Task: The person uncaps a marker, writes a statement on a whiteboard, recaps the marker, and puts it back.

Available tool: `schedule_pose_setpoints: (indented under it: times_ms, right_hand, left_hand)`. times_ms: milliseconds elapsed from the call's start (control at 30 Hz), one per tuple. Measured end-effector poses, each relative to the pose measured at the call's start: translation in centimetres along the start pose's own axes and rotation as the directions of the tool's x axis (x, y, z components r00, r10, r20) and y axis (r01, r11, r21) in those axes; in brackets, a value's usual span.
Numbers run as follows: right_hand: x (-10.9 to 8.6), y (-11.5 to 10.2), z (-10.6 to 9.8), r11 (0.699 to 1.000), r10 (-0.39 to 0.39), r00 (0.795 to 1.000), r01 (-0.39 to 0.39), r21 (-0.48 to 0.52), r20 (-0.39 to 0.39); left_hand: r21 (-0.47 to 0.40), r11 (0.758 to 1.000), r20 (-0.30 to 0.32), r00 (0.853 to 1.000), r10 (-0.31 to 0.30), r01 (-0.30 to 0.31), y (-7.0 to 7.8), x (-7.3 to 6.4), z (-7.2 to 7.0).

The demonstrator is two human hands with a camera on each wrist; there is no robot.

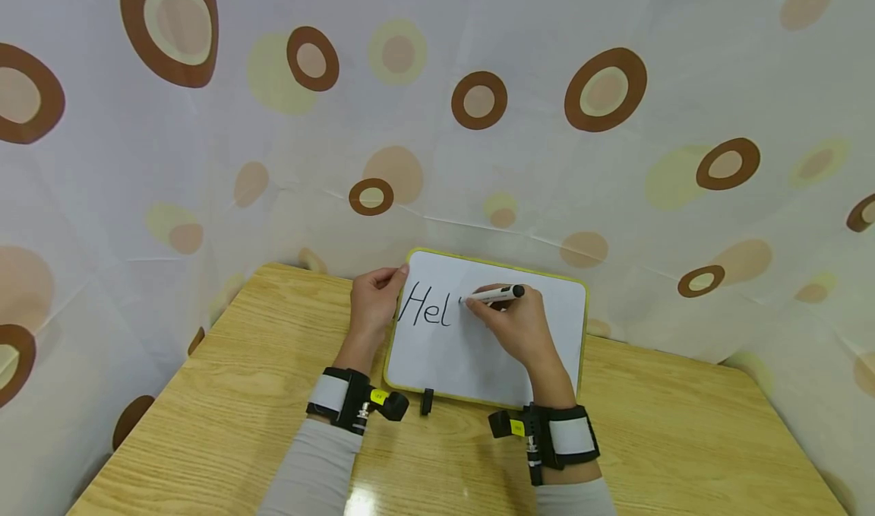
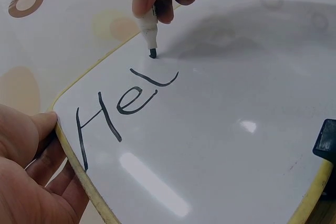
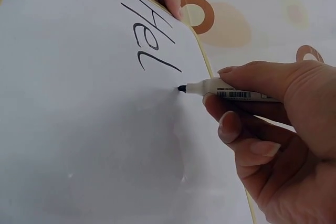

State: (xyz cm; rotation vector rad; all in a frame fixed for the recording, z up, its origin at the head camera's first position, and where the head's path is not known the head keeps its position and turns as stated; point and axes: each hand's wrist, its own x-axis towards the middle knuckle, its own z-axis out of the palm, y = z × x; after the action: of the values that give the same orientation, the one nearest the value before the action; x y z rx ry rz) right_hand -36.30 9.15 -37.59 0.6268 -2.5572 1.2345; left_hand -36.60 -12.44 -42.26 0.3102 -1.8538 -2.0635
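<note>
A whiteboard (image 1: 437, 356) with a yellow rim leans back against the patterned cloth. Black handwriting reading "Hel" (image 2: 123, 106) stands on its upper left part. My left hand (image 1: 374, 302) grips the board's left edge, thumb at the rim and fingers behind it, as the left wrist view shows. Between thumb and fingers my right hand (image 1: 516, 322) pinches a white marker (image 3: 210, 86) with a black tip. That tip is right at the board's surface, just past the "l". In the head view, the marker's dark rear end points right.
The board's lower edge is on a wooden table (image 1: 677, 425). A small black clip (image 1: 427, 401) sits at that edge, left of the middle. Behind hangs a pale cloth (image 1: 437, 151) with brown and yellow rings. Both wrists wear strapped cameras.
</note>
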Motion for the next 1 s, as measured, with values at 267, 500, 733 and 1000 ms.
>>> schedule_pose_setpoints:
  times_ms: [267,500,733,1000]
  right_hand:
    - [-0.09,-0.22,-0.23,0.999,0.032,0.997,-0.030,-0.027,0.064]
    - [-0.19,-0.28,-0.39,0.998,0.052,0.989,-0.045,-0.054,0.135]
    - [-0.33,-0.35,-0.38,0.995,0.100,0.976,-0.092,-0.050,0.191]
    - [-0.41,-0.59,-0.60,0.988,0.146,0.966,-0.130,-0.087,0.212]
  left_hand:
    - [0.009,1.000,-0.007,1.000,-0.002,0.002,0.03,0.00,0.07]
    - [0.016,1.000,-0.012,1.000,-0.006,0.006,0.11,-0.07,0.10]
    - [0.003,1.000,-0.007,1.000,-0.006,0.006,0.06,-0.09,0.03]
    - [-0.002,1.000,-0.006,1.000,-0.002,0.002,0.02,-0.08,0.03]
